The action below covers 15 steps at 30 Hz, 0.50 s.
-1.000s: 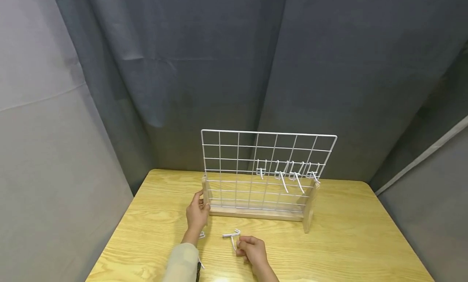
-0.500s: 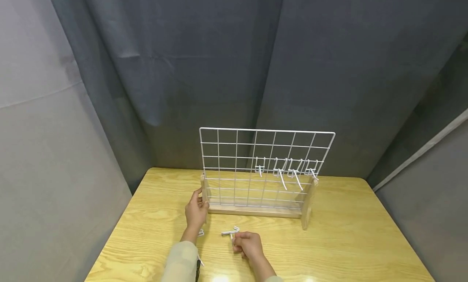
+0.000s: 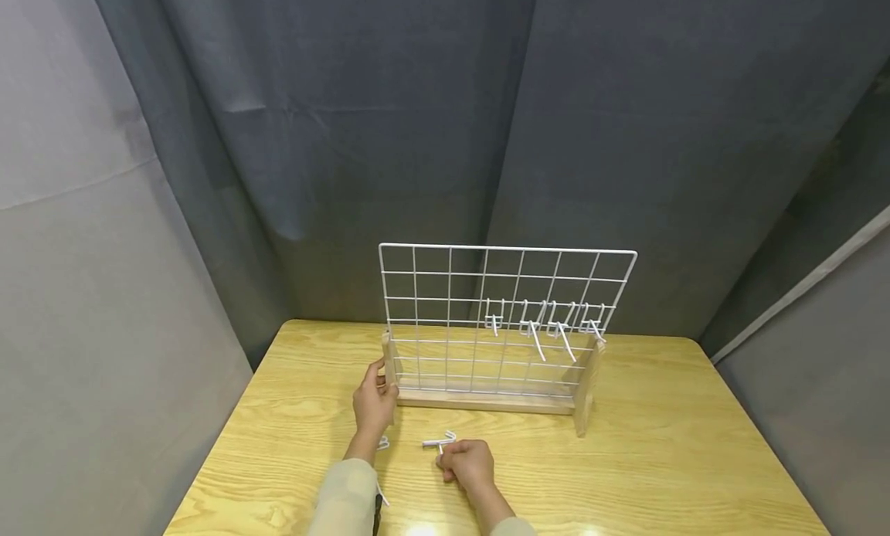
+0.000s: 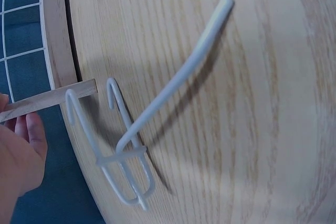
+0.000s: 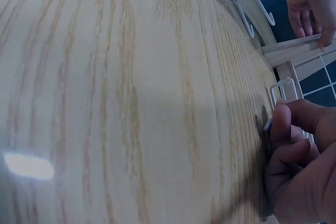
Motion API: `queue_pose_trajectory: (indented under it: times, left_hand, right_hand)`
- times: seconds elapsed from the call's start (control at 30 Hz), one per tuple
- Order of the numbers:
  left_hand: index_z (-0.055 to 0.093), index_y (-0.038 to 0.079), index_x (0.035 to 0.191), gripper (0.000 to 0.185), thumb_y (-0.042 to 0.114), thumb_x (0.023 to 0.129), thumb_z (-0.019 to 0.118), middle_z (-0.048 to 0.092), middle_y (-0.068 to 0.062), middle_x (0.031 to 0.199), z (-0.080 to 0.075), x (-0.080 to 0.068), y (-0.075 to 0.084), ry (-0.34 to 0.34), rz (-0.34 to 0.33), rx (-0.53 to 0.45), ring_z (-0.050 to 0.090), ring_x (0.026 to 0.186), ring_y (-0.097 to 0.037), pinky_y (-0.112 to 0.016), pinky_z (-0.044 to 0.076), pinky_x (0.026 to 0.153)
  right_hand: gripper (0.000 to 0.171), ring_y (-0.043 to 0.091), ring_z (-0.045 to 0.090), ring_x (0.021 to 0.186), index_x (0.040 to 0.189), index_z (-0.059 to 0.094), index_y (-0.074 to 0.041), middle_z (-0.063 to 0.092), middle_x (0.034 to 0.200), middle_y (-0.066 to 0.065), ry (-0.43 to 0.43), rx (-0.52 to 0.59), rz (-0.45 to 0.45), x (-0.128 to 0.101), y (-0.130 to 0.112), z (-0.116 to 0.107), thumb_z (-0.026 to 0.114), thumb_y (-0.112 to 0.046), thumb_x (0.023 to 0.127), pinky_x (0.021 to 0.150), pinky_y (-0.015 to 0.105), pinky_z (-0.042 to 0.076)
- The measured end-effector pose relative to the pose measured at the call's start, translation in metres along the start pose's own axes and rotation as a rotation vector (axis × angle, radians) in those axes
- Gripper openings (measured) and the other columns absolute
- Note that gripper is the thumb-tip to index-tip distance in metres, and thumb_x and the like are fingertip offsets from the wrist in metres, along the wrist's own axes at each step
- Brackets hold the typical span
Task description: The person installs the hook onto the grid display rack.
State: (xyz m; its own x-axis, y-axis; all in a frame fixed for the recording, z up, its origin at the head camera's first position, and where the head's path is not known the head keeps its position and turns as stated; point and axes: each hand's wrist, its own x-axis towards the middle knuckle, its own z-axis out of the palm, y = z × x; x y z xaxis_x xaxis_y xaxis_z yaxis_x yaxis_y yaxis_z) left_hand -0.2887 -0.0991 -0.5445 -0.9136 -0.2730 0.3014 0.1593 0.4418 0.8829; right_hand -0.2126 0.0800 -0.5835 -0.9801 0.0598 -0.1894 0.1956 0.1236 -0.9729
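A white wire grid rack (image 3: 507,249) stands on a wooden base (image 3: 487,402) at the back of the table. My left hand (image 3: 377,397) grips the rack's left wooden upright (image 5: 294,50); its fingers (image 4: 23,140) show beside the wooden foot (image 4: 52,51). My right hand (image 3: 446,459) pinches the stem of a white wire hook (image 3: 439,442) that lies on the table in front of the rack. In the right wrist view my curled fingers (image 5: 294,150) cover most of that hook (image 5: 283,90). A second loose hook (image 4: 131,135) lies by my left wrist (image 3: 382,443).
Several white hooks (image 3: 549,326) hang in a row on the right half of the grid. The yellow wooden table (image 3: 660,459) is closed in by grey curtains behind and on both sides. Bare tabletop lies to the right of the rack and along the front.
My right hand has slid a little left and forward onto the hook's stem and closed on it. My left hand has stayed on the rack's upright.
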Motion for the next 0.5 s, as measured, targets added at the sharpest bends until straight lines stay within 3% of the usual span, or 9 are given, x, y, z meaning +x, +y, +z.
queue_pose_trajectory:
  times: [0.23,0.5]
  left_hand:
    - [0.054,0.009,0.125,0.051,-0.007,0.078,0.065,0.064,-0.017,0.093,0.0009,-0.0002,-0.0008,0.009,-0.003,0.005,0.066,0.082,-0.031,-0.033,0.058,0.066]
    - [0.053,0.009,0.126,0.05,-0.007,0.079,0.064,0.064,-0.016,0.093,0.0015,0.0024,-0.0047,-0.002,0.008,-0.015,0.066,0.082,-0.03,-0.031,0.058,0.065]
  right_hand:
    - [0.009,0.009,0.056,0.044,0.078,0.068,0.006,0.065,0.068,0.007,0.007,-0.032,-0.02,0.0016,0.0007,0.0003,0.072,0.006,0.07,0.042,0.017,0.049]
    - [0.004,0.008,0.054,0.042,0.074,0.068,0.004,0.062,0.058,0.006,0.003,-0.13,-0.022,0.0075,0.0002,0.0027,0.071,0.005,0.072,0.039,0.014,0.044]
